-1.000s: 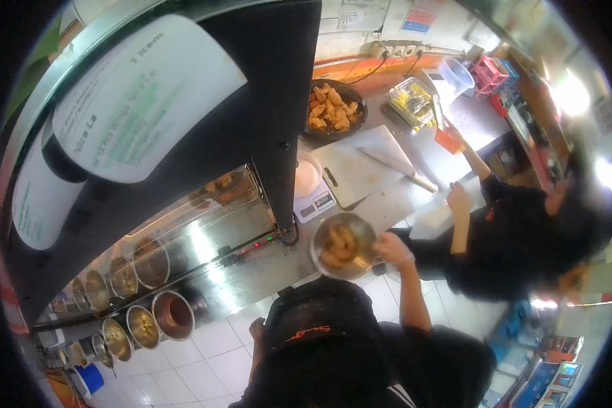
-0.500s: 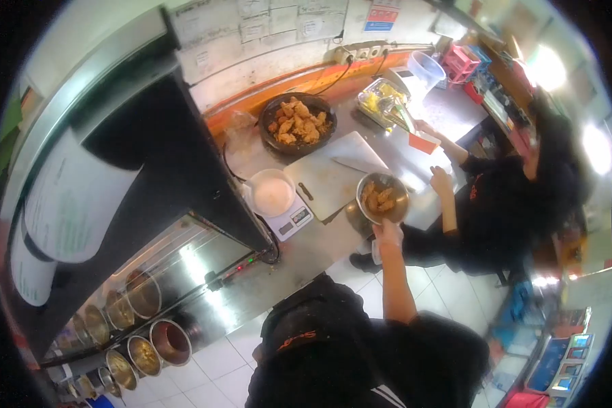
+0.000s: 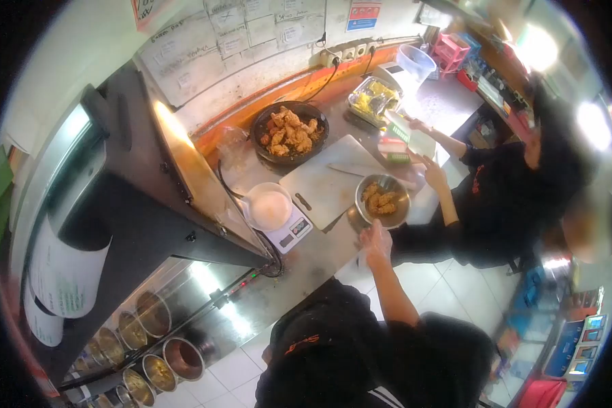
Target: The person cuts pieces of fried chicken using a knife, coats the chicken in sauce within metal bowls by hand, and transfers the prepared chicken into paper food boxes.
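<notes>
Steel bowl (image 3: 365,214), round and shiny, sits at the centre of the work near the edge of the metal surface (image 3: 313,272), with several fried pieces (image 3: 379,198), rough and golden-brown, inside it. The right hand (image 3: 376,243), in a thin clear glove, has its grip clamped on the bowl's rim at 6 o'clock; the left hand is out of view, so I cannot tell its grip. Towards 10 o'clock from the bowl lies a smooth white cutting board (image 3: 326,194) with a dark handle slot, a knife (image 3: 350,170) across its far part, and beyond it a dark round pan (image 3: 260,146) heaped with craggy fried pieces. Near 9 o'clock a pale round tub (image 3: 268,207) stands on a flat scale (image 3: 299,232) (its digits too small to read). At 12 o'clock is a shiny tray (image 3: 351,102) of yellow food; nearer, a co-worker in black (image 3: 496,211) at 2 o'clock has both hands at a red-and-green carton (image 3: 393,145). Handwriting covers the whiteboard (image 3: 251,61) between 10 and 11 o'clock, too blurred to make out, like the red-and-blue poster (image 3: 364,15) at 12, the curling paper slips (image 3: 75,272) towards 8 or 9, and the orange script on the black garment (image 3: 319,326) at 7.
</notes>
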`<state>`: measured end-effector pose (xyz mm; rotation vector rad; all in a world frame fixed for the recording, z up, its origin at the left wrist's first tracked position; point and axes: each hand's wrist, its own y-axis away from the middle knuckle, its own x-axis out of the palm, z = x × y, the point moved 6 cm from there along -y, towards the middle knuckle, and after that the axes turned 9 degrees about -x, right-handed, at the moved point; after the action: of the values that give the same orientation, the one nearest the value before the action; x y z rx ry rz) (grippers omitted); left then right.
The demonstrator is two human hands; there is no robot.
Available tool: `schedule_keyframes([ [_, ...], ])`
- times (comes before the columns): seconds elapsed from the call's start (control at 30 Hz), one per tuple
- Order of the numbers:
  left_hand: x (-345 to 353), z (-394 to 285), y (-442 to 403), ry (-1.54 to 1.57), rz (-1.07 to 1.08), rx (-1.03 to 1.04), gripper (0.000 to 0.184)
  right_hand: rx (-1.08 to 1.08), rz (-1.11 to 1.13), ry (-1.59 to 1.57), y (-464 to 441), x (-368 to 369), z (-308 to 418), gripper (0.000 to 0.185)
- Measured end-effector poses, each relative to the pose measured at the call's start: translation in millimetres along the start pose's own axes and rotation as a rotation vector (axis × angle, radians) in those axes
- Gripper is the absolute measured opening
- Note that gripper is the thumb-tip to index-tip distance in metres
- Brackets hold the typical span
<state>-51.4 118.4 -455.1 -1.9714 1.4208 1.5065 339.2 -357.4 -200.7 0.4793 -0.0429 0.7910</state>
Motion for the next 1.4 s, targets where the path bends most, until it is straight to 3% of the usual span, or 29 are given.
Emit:
schedule_keyframes([
  [0.23,-3,5,5,-0.013,-0.04,-0.012,0.022,0.126,0.087,0.02,32,40,-45,0.044],
  [0.3,-3,7,8,-0.021,-0.065,-0.01,0.022,0.013,0.354,0.299,42,70,-41,0.044],
  [0.33,-3,6,9,-0.034,-0.084,-0.003,0.022,0.02,0.371,0.298,43,84,-40,0.044],
  [0.4,-4,7,12,-0.071,-0.14,0.021,0.022,-0.129,0.561,0.437,41,132,-25,0.034],
  [0.47,-6,2,17,-0.207,-0.256,0.106,0.022,-0.421,0.692,0.611,-3,179,-36,0.031],
  [0.53,-8,-6,27,-0.453,-0.419,0.19,0.023,-0.759,0.67,0.95,-24,235,-8,0.029],
  [0.57,-9,-11,32,-0.575,-0.5,0.213,0.023,-0.859,0.638,0.971,-35,260,6,0.028],
  [0.63,-1,44,49,1.115,-0.299,-0.739,0.025,-1.061,0.566,1.084,-72,313,24,0.024],
  [0.67,-15,45,60,1.029,-0.574,-0.933,0.029,-1.164,0.525,1.176,-101,336,17,0.023],
  [0.7,-35,39,62,1.041,-0.603,-0.942,0.029,-0.928,0.582,0.809,-125,344,24,0.022],
  [0.77,-93,31,82,0.802,-0.96,-0.991,0.025,-1.008,0.514,1.553,-123,378,36,0.022],
  [0.83,-111,43,84,1.152,-1.311,-1.007,0.031,-0.884,0.537,1.709,-98,386,59,0.025],
  [0.9,-128,75,79,1.337,-1.214,-0.951,0.045,-0.783,0.563,1.774,-111,394,47,0.028],
  [1.03,-201,39,82,1.363,-1.239,-0.962,0.047,-0.815,0.425,1.689,-120,398,31,0.03],
  [1.17,-240,21,70,1.439,-1.272,-0.834,0.058,-1.063,0.481,1.462,-78,402,38,0.038],
  [1.23,-243,36,66,1.501,-1.222,-0.85,0.061,-1.413,0.392,1.172,-72,408,25,0.043],
  [1.27,-252,36,60,1.509,-1.237,-0.83,0.061,-1.476,0.613,1.235,-87,422,6,0.049],
  [1.3,-258,38,54,1.588,-1.226,-0.823,0.059,-1.485,0.614,1.206,-73,427,13,0.049],
  [1.37,-269,38,43,1.755,-1.202,-0.801,0.056,-1.11,0.89,1.395,-47,428,28,0.045],
  [1.4,-274,38,39,1.769,-1.222,-0.785,0.056,-1.078,0.992,1.389,-30,427,37,0.043],
])
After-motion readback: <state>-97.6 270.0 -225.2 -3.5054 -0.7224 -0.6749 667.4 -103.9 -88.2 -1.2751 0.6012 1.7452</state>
